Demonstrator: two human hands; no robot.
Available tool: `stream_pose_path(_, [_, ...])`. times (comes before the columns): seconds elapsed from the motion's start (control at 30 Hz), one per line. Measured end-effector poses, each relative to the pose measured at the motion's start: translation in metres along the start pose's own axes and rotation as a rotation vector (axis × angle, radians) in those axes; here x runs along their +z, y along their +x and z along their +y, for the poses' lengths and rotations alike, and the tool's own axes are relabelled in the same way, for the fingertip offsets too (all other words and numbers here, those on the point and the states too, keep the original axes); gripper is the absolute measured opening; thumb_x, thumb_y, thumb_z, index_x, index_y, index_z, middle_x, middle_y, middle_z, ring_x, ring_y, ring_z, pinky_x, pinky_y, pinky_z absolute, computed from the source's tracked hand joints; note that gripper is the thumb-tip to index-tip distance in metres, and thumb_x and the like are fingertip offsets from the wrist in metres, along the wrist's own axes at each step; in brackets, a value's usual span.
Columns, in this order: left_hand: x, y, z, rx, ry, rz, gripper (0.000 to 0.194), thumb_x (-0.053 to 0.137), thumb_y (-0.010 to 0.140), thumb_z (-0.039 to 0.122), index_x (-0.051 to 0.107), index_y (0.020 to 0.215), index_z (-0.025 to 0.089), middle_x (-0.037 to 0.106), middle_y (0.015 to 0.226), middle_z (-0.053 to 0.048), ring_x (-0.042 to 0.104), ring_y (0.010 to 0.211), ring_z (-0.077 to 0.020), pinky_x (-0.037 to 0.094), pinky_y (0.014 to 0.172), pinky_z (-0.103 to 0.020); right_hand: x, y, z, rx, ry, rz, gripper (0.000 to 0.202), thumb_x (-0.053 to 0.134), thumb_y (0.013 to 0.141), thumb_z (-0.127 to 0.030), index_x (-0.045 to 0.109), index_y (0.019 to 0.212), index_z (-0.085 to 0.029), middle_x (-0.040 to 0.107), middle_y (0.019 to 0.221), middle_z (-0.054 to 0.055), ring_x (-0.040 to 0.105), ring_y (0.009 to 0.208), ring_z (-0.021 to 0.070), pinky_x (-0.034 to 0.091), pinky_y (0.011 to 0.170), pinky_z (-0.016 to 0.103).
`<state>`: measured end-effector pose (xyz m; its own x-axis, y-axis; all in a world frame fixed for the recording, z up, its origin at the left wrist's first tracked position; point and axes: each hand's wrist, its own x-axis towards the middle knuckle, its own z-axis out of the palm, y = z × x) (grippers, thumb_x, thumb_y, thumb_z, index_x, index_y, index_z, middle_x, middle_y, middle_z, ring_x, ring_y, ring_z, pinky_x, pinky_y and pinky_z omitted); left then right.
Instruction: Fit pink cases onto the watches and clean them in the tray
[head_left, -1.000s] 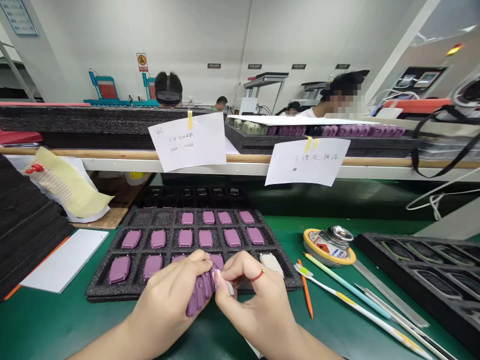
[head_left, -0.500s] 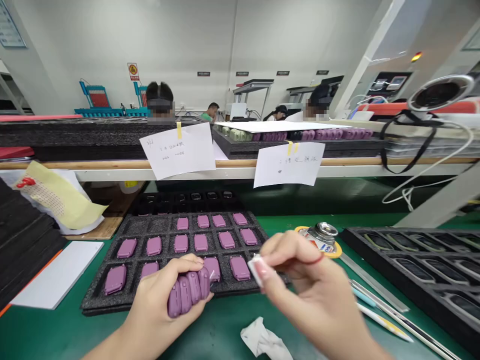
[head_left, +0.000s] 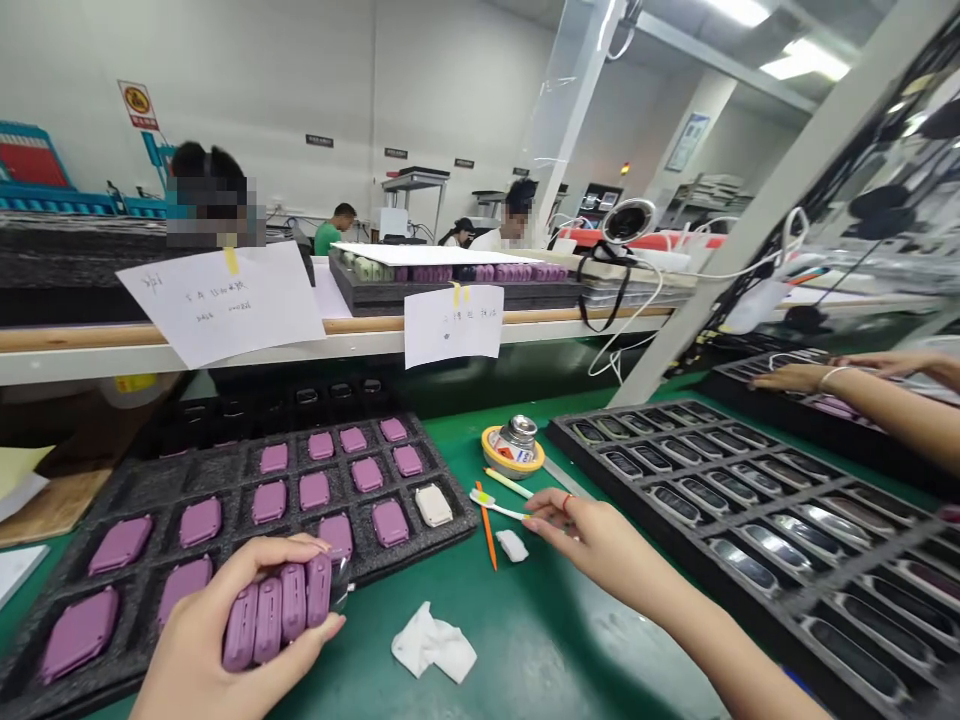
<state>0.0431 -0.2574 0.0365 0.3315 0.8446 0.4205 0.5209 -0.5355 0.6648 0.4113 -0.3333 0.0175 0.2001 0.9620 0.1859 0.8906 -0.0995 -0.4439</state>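
Observation:
My left hand [head_left: 225, 630] is wrapped round a row of several purple watch cases [head_left: 277, 610], with a small clear piece showing at the far end. To the right, the fingers and thumb of my right hand [head_left: 574, 520] close on the handle of a white toothbrush [head_left: 499, 505]. Its head points left, across an orange stick [head_left: 488, 535]. A small folded white wipe [head_left: 512, 546] lies just below the brush. Behind my left hand, a black foam tray [head_left: 442, 465] holds more purple cases and one cream case [head_left: 434, 505] at its right end.
A crumpled white tissue [head_left: 433, 643] lies on the green table between my hands. A metal-topped container [head_left: 517, 445] stands behind the toothbrush. Another foam tray [head_left: 637, 480] with dark, glossy-faced pieces fills the right side. Beyond it are another person's hands [head_left: 802, 378].
My right hand has let go of the white wipe, which now lies on the table, and has taken the toothbrush handle. My left hand still grips the purple cases. The view has turned right.

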Motion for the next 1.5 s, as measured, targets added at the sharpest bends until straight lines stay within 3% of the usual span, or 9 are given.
stream_pose_path(0.23, [0.001, -0.006, 0.009, 0.061, -0.156, -0.023, 0.041, 0.079, 0.076, 0.032, 0.059, 0.112, 0.031, 0.079, 0.104, 0.000, 0.078, 0.091, -0.0215, 0.065, 0.078, -0.025, 0.007, 0.010, 0.007, -0.152, -0.008, 0.135, 0.022, 0.049, 0.092, -0.031, 0.067, 0.084, -0.023, 0.069, 0.080, 0.008, 0.069, 0.067, 0.0243, 0.055, 0.061, 0.034])
stream_pose_path(0.37, [-0.002, -0.009, 0.014, 0.108, -0.175, -0.073, 0.052, 0.078, 0.077, 0.024, 0.052, 0.121, 0.035, 0.077, 0.110, 0.001, 0.076, 0.098, -0.0193, 0.064, 0.083, -0.025, 0.011, -0.011, -0.045, -0.343, 0.074, 0.214, 0.023, 0.043, 0.100, -0.031, 0.065, 0.105, -0.025, 0.066, 0.081, 0.006, 0.068, 0.067, 0.0199, 0.055, 0.058, 0.028])
stream_pose_path(0.53, [-0.007, -0.014, 0.016, 0.172, -0.119, -0.129, 0.061, 0.076, 0.077, 0.017, 0.046, 0.126, 0.037, 0.075, 0.113, 0.003, 0.074, 0.103, -0.0174, 0.061, 0.090, -0.024, 0.028, -0.038, -0.109, -0.676, 0.057, 0.086, 0.026, 0.038, 0.105, -0.028, 0.064, 0.107, -0.027, 0.064, 0.071, 0.000, 0.059, 0.046, 0.0133, 0.045, 0.041, 0.021])
stream_pose_path(0.7, [-0.011, -0.016, 0.021, 0.185, -0.190, -0.127, 0.057, 0.077, 0.077, 0.018, 0.047, 0.122, 0.034, 0.076, 0.110, 0.003, 0.076, 0.093, -0.0148, 0.061, 0.084, -0.019, 0.026, -0.029, -0.113, -0.537, 0.022, 0.252, 0.028, 0.037, 0.105, -0.028, 0.064, 0.103, -0.024, 0.065, 0.073, 0.002, 0.058, 0.044, 0.0123, 0.044, 0.042, 0.021])
stream_pose_path(1.0, [-0.011, -0.016, 0.026, 0.143, -0.330, -0.138, 0.063, 0.082, 0.073, 0.017, 0.048, 0.122, 0.035, 0.077, 0.108, 0.005, 0.074, 0.087, -0.0132, 0.058, 0.082, -0.018, 0.003, -0.029, -0.119, -0.594, -0.017, 0.106, 0.036, 0.032, 0.107, -0.034, 0.066, 0.101, -0.024, 0.064, 0.072, 0.001, 0.061, 0.050, 0.0113, 0.048, 0.048, 0.019])
stream_pose_path(1.07, [-0.011, -0.017, 0.026, 0.120, -0.373, -0.160, 0.062, 0.081, 0.074, 0.017, 0.049, 0.122, 0.037, 0.076, 0.110, 0.005, 0.074, 0.088, -0.0134, 0.059, 0.084, -0.020, 0.002, -0.029, -0.119, -0.648, -0.016, 0.057, 0.035, 0.033, 0.107, -0.033, 0.065, 0.099, -0.024, 0.064, 0.071, 0.000, 0.062, 0.051, 0.0117, 0.048, 0.048, 0.019])
stream_pose_path(1.2, [-0.009, -0.016, 0.026, 0.060, -0.444, -0.208, 0.059, 0.082, 0.076, 0.020, 0.049, 0.121, 0.038, 0.074, 0.111, 0.005, 0.074, 0.087, -0.0139, 0.061, 0.081, -0.022, 0.003, -0.032, -0.120, -0.534, 0.027, 0.162, 0.029, 0.034, 0.106, -0.027, 0.061, 0.098, -0.022, 0.065, 0.074, 0.000, 0.063, 0.052, 0.0121, 0.050, 0.052, 0.021])
stream_pose_path(1.33, [-0.009, -0.017, 0.026, 0.068, -0.483, -0.207, 0.059, 0.084, 0.073, 0.019, 0.052, 0.120, 0.037, 0.074, 0.109, 0.005, 0.073, 0.090, -0.0140, 0.060, 0.084, -0.021, 0.009, -0.035, -0.117, -0.632, 0.041, 0.057, 0.030, 0.035, 0.106, -0.031, 0.062, 0.096, -0.024, 0.064, 0.070, -0.001, 0.063, 0.053, 0.0122, 0.047, 0.048, 0.020])
stream_pose_path(1.5, [-0.013, -0.018, 0.027, 0.048, -0.512, -0.239, 0.056, 0.083, 0.075, 0.019, 0.054, 0.119, 0.038, 0.072, 0.111, 0.004, 0.073, 0.089, -0.0160, 0.063, 0.078, -0.024, 0.019, -0.015, -0.067, -0.268, -0.231, 0.243, 0.041, 0.032, 0.103, -0.044, 0.063, 0.088, -0.023, 0.074, 0.085, 0.006, 0.069, 0.057, 0.0203, 0.045, 0.042, 0.027])
